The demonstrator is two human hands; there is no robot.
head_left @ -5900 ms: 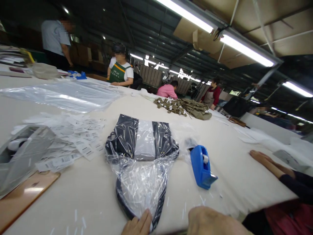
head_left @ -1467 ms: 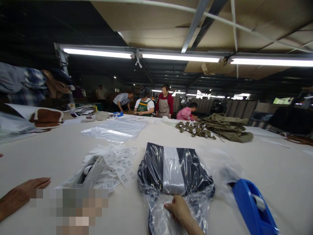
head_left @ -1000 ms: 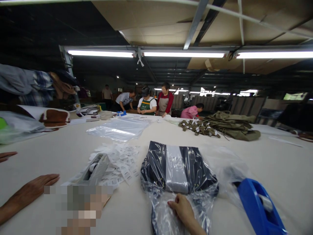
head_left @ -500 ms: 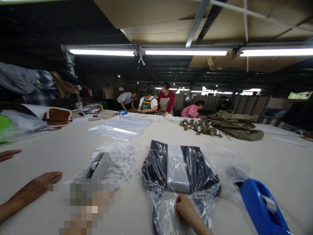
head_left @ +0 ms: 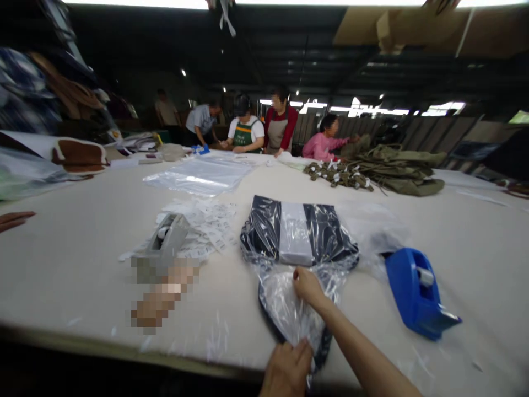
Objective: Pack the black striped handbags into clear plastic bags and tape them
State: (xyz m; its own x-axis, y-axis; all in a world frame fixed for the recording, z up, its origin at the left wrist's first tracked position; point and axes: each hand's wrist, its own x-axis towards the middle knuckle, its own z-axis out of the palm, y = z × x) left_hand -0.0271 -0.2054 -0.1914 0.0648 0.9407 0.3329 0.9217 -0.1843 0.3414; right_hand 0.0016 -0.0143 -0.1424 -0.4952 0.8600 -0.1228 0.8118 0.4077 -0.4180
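A clear plastic bag lies on the pale table, with a folded dark navy item inside it and a grey-white band across the middle. My right hand rests on the bag's loose lower part, its fingers closed on the film. Below it, at the bottom of the picture, my left hand is bent round the near end of the bag by the table edge. Its fingertips are partly hidden. A blue tape dispenser stands to the right of the bag.
Left of the bag are a grey tape dispenser and many loose printed labels. Another person's hand lies at the left edge. Flat clear bags and olive cloth lie farther back. Several people stand behind the table.
The view has tilted down. My left hand now shows at the bag's near end. A forearm and hand lying at the left are no longer seen. My right hand stays on the film.
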